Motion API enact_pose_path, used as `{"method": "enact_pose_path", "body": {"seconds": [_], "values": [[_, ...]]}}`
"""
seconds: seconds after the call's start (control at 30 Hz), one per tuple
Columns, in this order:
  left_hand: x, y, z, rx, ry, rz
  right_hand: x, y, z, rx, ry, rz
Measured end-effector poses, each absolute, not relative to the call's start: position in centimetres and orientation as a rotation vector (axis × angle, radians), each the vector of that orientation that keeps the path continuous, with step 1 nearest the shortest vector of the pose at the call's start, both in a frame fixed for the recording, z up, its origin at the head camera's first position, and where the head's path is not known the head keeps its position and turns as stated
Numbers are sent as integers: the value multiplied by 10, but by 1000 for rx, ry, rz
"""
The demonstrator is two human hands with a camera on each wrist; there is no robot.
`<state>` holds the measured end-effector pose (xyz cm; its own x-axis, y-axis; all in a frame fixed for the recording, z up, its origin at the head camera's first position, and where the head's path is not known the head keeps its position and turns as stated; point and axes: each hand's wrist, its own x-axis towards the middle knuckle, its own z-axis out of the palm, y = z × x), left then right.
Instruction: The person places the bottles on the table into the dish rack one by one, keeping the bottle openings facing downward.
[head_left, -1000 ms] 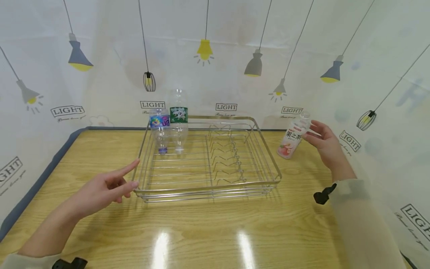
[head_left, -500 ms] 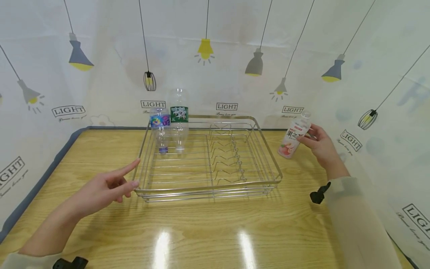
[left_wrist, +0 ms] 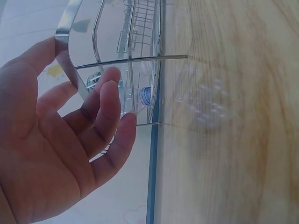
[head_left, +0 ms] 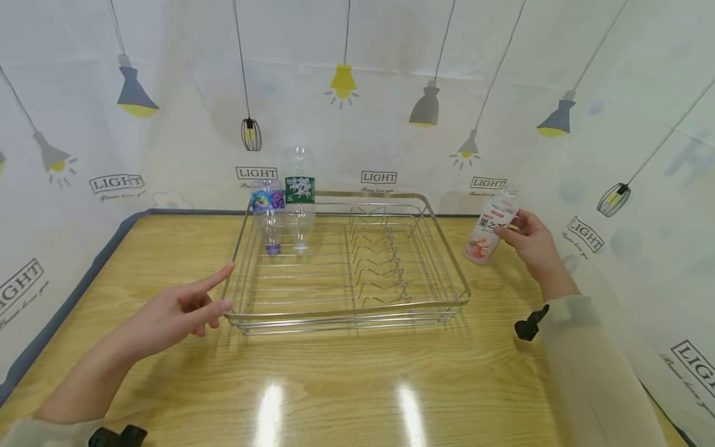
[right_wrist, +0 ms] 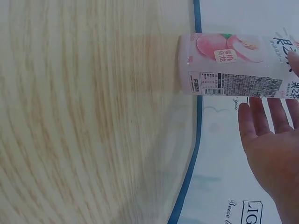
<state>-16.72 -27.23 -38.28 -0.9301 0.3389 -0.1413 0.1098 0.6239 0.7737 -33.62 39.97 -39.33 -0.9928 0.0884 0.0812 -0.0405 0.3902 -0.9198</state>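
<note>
Bottle (head_left: 488, 233), outside the wire rack (head_left: 357, 310) at its two o'clock, looks light, smooth and easily dented. The right hand (head_left: 533, 247) pinches it mid-label, a sound hold: thumb before, fingers behind. Left hand (head_left: 167, 320) touches the rack's nine-o'clock side, forefinger and thumb apart. Whether the base meets the table (head_left: 341, 379) is hard to tell.

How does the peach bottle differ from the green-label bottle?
The peach bottle is neck up; the green-label bottle is neck down. The peach bottle is outside the wire rack, in the right hand; the green-label bottle is inside. The peach bottle's label covers most of its body; the green-label bottle's is a band. Both have labels.
</note>
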Motion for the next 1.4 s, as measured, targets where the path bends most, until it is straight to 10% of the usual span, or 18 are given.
{"method": "enact_pose_path", "body": {"seconds": [1.4], "values": [[-175, -260, -354, 463, 2868, 1237, -269, 259, -289, 754, -2068, 1972]]}}
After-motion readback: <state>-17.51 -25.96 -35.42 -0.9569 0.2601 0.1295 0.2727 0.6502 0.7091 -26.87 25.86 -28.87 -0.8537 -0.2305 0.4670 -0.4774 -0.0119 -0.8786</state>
